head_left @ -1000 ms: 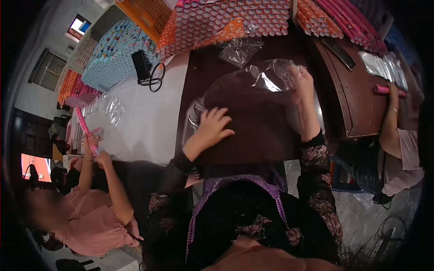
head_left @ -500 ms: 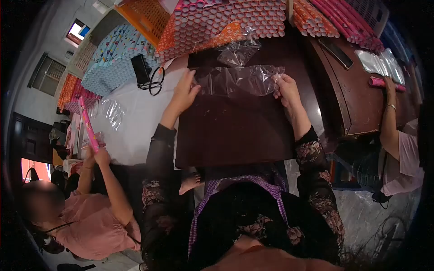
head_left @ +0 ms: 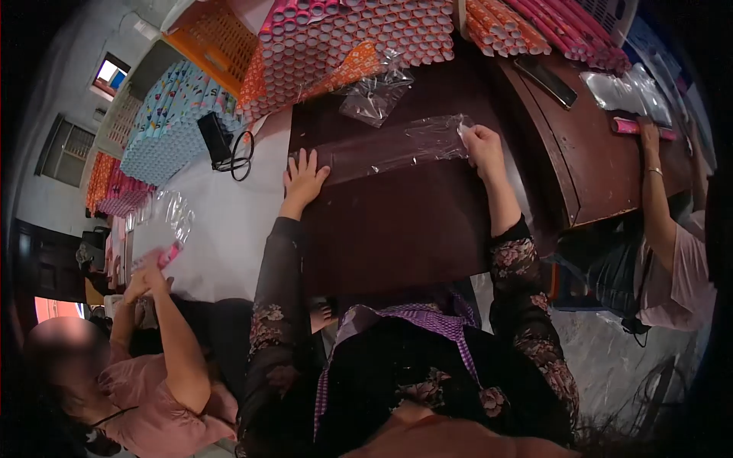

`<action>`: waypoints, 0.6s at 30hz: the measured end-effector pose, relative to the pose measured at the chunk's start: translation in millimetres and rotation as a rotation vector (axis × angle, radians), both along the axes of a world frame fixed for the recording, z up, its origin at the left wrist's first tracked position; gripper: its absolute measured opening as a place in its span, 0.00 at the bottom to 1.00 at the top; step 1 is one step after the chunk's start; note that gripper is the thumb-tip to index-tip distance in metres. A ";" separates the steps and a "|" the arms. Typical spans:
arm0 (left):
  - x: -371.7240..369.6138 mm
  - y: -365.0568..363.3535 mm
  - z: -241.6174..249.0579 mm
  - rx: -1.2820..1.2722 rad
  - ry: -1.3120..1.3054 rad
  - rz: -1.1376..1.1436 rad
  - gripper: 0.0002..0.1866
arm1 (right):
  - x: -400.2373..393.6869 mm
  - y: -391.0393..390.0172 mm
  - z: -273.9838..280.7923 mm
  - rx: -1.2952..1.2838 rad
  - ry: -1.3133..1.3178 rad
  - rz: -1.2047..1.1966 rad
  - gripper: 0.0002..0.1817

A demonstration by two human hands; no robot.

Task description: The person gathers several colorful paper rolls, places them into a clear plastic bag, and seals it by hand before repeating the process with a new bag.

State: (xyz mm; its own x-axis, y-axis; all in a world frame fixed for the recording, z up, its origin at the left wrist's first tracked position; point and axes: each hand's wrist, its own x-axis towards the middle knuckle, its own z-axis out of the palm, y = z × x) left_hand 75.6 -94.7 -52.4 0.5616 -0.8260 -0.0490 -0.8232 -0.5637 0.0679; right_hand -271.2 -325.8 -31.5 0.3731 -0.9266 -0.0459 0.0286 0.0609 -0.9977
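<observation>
A long clear plastic bag (head_left: 389, 150) lies stretched across the dark brown tabletop (head_left: 397, 221). At its left end, my left hand (head_left: 307, 179) rests flat with the fingers spread. My right hand (head_left: 481, 146) pinches the bag's right end between thumb and fingers. Just beyond it, more crumpled clear plastic (head_left: 374, 99) lies below the large stack of orange patterned paper rolls (head_left: 359, 46).
Blue patterned rolls (head_left: 172, 130), an orange crate (head_left: 217, 42) and a black device with a cable (head_left: 215, 137) are at left. A person (head_left: 164, 382) there handles a pink roll (head_left: 169, 254). At right are a phone (head_left: 546, 81) and another person's hand on a pink roll (head_left: 624, 125).
The bag has come down from mid-air onto the table. My left hand has flattened onto its left end, while my right keeps its pinch. The left person's pink roll has been lowered.
</observation>
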 end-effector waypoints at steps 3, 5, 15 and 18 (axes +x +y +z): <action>10.9 10.2 -1.5 0.027 -0.009 0.051 0.39 | 5.6 6.9 6.4 0.021 0.029 0.005 0.18; 12.8 11.4 -3.9 0.035 -0.054 0.058 0.39 | 10.9 10.3 0.8 0.005 0.025 0.011 0.18; -190.7 -53.1 63.9 -0.773 0.779 -0.051 0.28 | 49.5 53.7 1.5 -0.390 0.171 0.002 0.14; -205.1 -69.7 49.3 -0.769 0.657 -0.034 0.21 | 58.5 57.9 -26.2 -0.422 0.094 0.140 0.12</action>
